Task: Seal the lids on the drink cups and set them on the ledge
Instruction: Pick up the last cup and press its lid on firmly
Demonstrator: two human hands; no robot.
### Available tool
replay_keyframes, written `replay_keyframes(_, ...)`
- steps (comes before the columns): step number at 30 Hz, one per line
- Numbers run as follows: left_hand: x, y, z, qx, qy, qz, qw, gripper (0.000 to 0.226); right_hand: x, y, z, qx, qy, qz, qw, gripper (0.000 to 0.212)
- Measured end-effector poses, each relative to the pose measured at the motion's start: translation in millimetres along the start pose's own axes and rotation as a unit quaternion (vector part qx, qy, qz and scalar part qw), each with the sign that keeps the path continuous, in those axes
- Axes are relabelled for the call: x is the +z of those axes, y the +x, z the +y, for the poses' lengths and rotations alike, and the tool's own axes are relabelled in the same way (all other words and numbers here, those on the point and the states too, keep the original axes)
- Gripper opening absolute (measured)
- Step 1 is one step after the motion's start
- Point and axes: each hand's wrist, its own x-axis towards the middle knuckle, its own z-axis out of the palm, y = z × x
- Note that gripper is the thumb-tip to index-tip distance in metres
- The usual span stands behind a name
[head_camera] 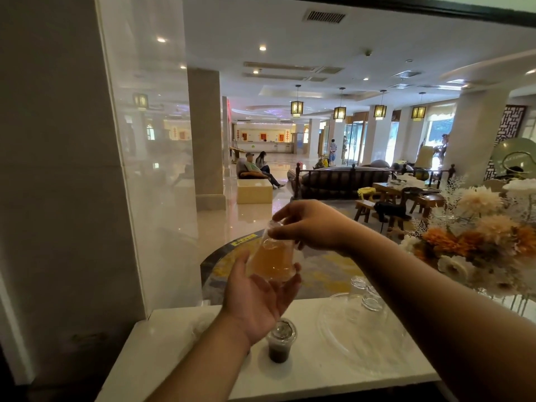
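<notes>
I hold a clear plastic cup of amber drink (271,261) in the air above the white ledge (174,352), tilted away from me. My left hand (258,300) cups it from below at the base. My right hand (307,224) grips its top, fingers on the clear lid (274,227). A second lidded cup with dark drink (280,342) stands upright on the ledge, just below my left wrist.
A clear glass tray (359,338) lies on the ledge to the right, with small clear glasses (368,294) at its far side. A bouquet of orange and white flowers (475,236) stands at the right. A glass pane and pillar close off the left.
</notes>
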Motion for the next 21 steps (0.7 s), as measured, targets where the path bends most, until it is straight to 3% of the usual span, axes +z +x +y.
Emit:
replay_keyframes(5,0.7,2.2,-11.7,-0.013,-0.052,-0.025,0.998,0.076,-5.5,4.9,-21.9,-0.025,-0.1,-0.021,0.994,0.054)
replay_keyframes(17,-0.1,-0.2,-10.0,-0.002,-0.046,-0.021,0.999,0.076,-8.8,2.4,-31.6,-0.031,-0.113,-0.022,0.993,0.051)
replay_keyframes(21,3.1,-1.1,6.0,-0.011,-0.008,-0.008,1.0,0.076,-12.3,-1.0,-17.6,-0.024,-0.06,-0.007,0.998,0.047)
